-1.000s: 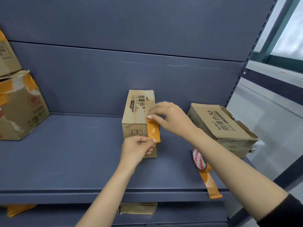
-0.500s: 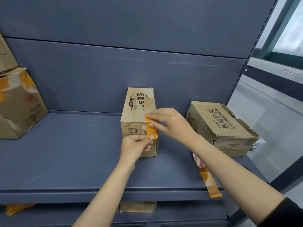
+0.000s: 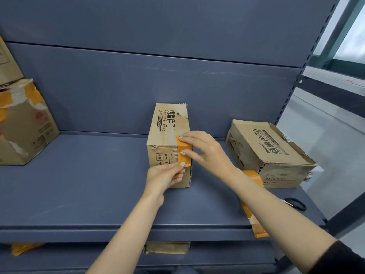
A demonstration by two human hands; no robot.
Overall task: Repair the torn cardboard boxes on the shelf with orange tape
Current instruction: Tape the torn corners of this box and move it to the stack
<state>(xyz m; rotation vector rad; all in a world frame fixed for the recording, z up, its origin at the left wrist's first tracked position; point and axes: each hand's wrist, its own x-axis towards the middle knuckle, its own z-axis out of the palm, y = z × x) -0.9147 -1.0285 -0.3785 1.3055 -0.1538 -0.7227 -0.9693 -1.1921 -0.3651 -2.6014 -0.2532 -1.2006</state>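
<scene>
Bare forearms, bare hands with pale polished nails; a dark sleeve [image 3: 341,260] covers the right upper arm.

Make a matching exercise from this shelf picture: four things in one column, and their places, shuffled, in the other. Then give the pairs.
Things:
1. middle box
2. orange tape strip
3. scissors
4. right box

Places:
A. flat on the shelf near its right end
B. under the fingers of both hands, over the front top edge
C. standing against the back panel, centre
D. angled, right of the right hand

Pairs: 1-C, 2-B, 3-A, 4-D
</scene>
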